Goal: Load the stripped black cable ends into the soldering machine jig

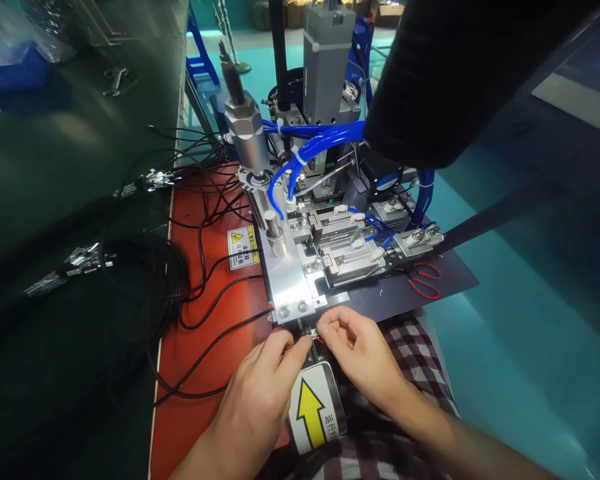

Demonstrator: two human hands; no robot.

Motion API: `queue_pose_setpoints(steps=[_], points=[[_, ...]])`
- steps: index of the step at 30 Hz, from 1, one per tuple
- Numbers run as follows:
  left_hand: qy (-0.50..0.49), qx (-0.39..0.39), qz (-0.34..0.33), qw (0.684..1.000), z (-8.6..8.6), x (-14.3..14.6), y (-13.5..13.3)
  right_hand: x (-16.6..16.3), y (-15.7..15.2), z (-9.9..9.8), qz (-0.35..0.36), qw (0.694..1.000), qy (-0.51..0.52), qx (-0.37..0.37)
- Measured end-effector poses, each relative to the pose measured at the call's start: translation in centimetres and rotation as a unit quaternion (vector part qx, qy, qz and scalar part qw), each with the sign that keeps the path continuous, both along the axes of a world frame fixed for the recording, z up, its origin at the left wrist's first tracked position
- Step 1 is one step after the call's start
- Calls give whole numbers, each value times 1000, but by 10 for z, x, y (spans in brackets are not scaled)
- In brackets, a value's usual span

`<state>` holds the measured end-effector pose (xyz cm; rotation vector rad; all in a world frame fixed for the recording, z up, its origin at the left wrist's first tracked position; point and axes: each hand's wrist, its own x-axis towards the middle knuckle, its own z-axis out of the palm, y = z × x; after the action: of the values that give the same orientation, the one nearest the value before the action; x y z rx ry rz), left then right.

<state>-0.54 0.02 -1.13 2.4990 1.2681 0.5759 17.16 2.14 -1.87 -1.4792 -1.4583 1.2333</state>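
Just in front of the machine's metal plate (291, 280), my two hands meet with their fingertips close together. My left hand (263, 380) pinches at a tiny part with a bit of red (319, 340), too small to name. From the other side my right hand (357, 343) has thumb and fingers pressed together beside the same spot; what they hold is hidden. Below the fingertips lies a white plate with a yellow arrow (311, 415). Small pneumatic cylinders (353, 263) sit on the machine beyond my right hand.
Red-handled scissors or pliers (425, 280) lie on the dark base plate. Black cables (167, 280) coil at the left across the red base (195, 220). Blue air hoses (325, 137) arch over the machine. A thick black tube (430, 80) looms at upper right. A wrench (116, 81) rests far left.
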Motion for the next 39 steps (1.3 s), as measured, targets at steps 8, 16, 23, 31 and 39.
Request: queue_pose_setpoints(steps=[8, 16, 23, 31, 39], points=[[-2, 14, 1, 1000, 3, 1, 2, 0, -3, -4, 14, 1000, -10, 23], [-11, -12, 10, 1000, -3, 0, 0, 0, 1, -8, 4, 994, 72, -85], [-4, -6, 9, 1000, -2, 0, 1, 5, 2, 3, 23, 999, -30, -34], [-7, -2, 11, 1000, -1, 1, 2, -7, 3, 3, 1, 998, 37, -41], [-21, 11, 10, 1000, 6, 3, 6, -10, 1, -6, -11, 994, 98, -44]])
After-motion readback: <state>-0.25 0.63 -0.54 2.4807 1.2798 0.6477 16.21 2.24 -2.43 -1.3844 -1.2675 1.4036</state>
